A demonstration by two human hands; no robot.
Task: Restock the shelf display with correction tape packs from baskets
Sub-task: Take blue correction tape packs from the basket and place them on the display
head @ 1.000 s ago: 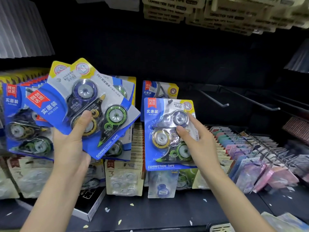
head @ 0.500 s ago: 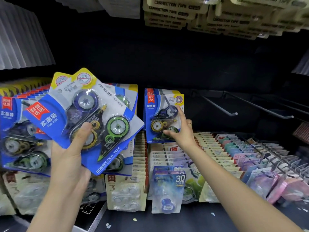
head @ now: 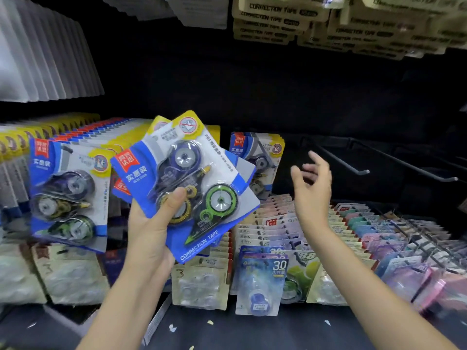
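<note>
Blue packs (head: 192, 188) in left grip (head: 151, 223)

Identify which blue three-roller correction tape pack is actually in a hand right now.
The tilted pack at centre, front of a small stack the left hand grips, thumb on its blister. The others hang on pegs: one at left, one behind. The right hand holds nothing.
</note>
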